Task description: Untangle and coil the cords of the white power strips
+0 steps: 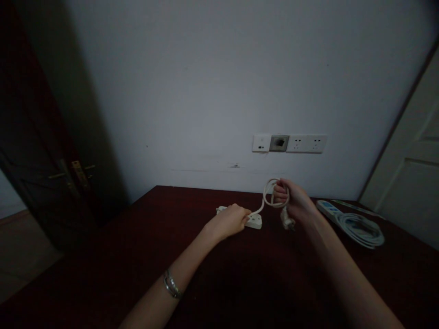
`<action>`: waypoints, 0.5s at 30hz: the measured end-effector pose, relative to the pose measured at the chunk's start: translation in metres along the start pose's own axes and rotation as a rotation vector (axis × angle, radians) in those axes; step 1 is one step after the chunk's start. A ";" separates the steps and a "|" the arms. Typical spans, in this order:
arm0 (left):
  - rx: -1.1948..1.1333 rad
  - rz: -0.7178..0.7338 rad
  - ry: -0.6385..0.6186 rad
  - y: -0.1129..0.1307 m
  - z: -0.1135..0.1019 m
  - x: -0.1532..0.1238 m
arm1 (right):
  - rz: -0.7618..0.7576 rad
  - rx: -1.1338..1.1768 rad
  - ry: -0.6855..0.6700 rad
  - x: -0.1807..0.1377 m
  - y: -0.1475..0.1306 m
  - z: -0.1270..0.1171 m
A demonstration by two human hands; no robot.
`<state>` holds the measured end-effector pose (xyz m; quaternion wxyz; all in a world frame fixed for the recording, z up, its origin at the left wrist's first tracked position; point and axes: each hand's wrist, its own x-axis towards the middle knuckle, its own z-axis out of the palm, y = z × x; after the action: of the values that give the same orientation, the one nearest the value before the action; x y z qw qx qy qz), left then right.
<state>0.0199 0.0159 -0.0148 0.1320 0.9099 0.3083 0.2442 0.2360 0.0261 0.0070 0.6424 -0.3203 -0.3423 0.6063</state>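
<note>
A small white power strip point(254, 222) lies on the dark red table, partly hidden under my left hand point(231, 218). The fingers of that hand are wrapped over the strip and its cord. Lifted above the table, my right hand point(286, 194) is closed around the looped white power cord point(265, 194). From below this hand the plug point(287, 220) hangs down, its pins pointing to the lower right. The cord runs from the coil down toward the strip by my left fingers.
A second power strip point(328, 209) with a coiled white cable point(363, 230) lies on the table point(185, 205) at the right. Wall sockets point(305, 144) are mounted behind the table. Doors stand at the left point(37, 151) and right point(408, 183).
</note>
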 end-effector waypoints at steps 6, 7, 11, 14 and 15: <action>0.510 0.156 -0.289 0.034 0.005 -0.009 | 0.046 -0.649 -0.153 0.000 0.045 0.029; 0.534 0.201 -0.295 0.037 0.005 -0.009 | 0.048 -0.722 -0.235 -0.002 0.050 0.032; 0.499 0.248 -0.162 0.035 -0.011 -0.005 | 0.063 -0.749 -0.436 -0.013 0.058 0.043; 0.411 0.105 0.010 0.023 -0.024 -0.002 | 0.188 -0.715 -0.480 -0.020 0.057 0.046; 0.368 0.054 0.057 0.018 -0.027 -0.001 | 0.220 -0.709 -0.487 -0.021 0.056 0.046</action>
<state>0.0139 0.0038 0.0150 -0.0522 0.9194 0.3268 0.2126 0.1660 0.0081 -0.0146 0.3254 -0.4028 -0.6344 0.5740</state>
